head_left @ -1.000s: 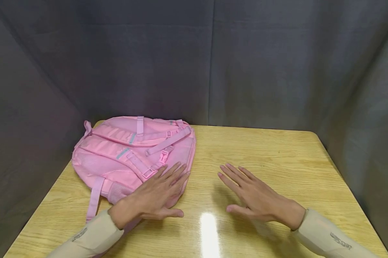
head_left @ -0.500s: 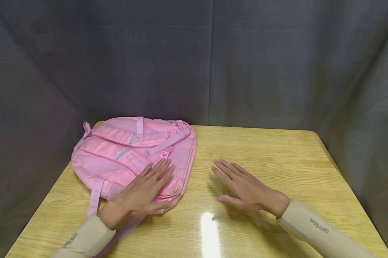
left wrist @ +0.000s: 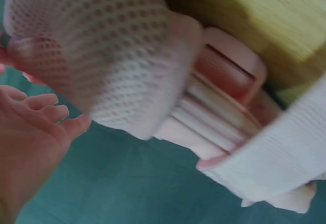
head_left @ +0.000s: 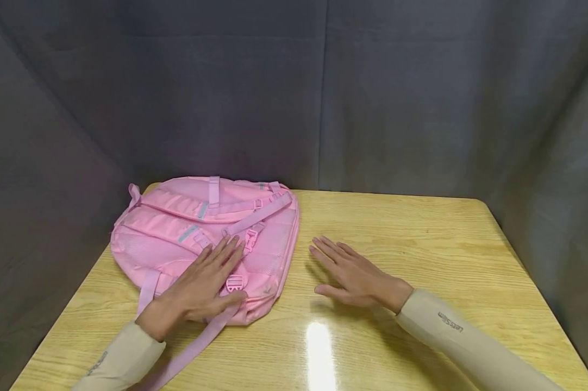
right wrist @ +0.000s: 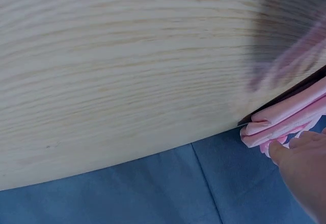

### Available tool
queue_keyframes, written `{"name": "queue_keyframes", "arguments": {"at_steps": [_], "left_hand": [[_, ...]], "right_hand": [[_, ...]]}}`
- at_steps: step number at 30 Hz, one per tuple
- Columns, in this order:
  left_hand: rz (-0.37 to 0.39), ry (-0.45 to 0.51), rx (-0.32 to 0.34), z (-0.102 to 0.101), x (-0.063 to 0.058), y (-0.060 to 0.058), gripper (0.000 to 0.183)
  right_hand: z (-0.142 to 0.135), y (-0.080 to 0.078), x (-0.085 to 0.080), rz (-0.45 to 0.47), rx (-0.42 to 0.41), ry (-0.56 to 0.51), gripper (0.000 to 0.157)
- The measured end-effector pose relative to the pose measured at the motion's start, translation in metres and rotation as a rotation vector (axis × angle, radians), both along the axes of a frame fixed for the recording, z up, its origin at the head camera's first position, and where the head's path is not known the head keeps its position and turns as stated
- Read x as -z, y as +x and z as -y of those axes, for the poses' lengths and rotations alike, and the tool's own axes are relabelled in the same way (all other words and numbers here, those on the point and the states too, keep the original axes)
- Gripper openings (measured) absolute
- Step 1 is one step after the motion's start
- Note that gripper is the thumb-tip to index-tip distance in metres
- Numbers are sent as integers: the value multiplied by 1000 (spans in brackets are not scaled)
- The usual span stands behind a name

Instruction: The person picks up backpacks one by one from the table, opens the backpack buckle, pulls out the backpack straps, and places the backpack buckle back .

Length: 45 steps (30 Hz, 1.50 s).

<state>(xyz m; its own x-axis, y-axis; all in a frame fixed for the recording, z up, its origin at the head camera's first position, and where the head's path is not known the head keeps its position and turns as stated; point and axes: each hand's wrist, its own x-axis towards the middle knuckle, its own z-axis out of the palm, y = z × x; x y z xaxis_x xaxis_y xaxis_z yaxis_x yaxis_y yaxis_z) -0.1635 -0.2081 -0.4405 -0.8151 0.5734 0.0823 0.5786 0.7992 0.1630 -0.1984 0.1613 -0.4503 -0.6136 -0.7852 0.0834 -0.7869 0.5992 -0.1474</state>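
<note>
A pink backpack point(head_left: 269, 255) lies on the wooden table at the left, its shoulder straps and buckles facing up. Over its near side is my left hand point(head_left: 198, 285), fingers straight and spread, holding nothing; whether it touches the bag I cannot tell. The left wrist view has the bag's mesh pocket point(left wrist: 117, 56) and a strap buckle point(left wrist: 229, 66) close up, beside the fingers. My right hand point(head_left: 355, 277) is above the table just right of the bag, its fingers straight and apart from it. In the right wrist view, the bag's edge point(right wrist: 290, 114) shows beyond that hand.
The wooden table point(head_left: 396, 228) extends to the right of the bag. A loose pink strap point(head_left: 191, 353) trails over the table toward the front, near my left forearm. Dark grey curtains point(head_left: 396, 98) hang behind the table and along both sides.
Both hands have moved to the left. The left hand has drawn back toward the near-left side of the bag, uncovering a buckle. The backpack stays in place.
</note>
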Motion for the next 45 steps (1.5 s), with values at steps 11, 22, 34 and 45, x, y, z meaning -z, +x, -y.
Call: {"name": "queue_keyframes", "arguments": {"at_steps": [11,22,34,45], "left_hand": [[44,31,-48,15,10,-4,95],[77,104,-62,19,20,-3,90],[52,121,-64,21,23,-5,88],[16,128,-34,19,24,-9,87]], "right_hand": [[33,-19,13,-16,-56,35,89],[56,-33,28,-107,-118,13,86],[80,-41,31,-250,-174,65,71],[89,-46,25,-260,-167,131,56]]}}
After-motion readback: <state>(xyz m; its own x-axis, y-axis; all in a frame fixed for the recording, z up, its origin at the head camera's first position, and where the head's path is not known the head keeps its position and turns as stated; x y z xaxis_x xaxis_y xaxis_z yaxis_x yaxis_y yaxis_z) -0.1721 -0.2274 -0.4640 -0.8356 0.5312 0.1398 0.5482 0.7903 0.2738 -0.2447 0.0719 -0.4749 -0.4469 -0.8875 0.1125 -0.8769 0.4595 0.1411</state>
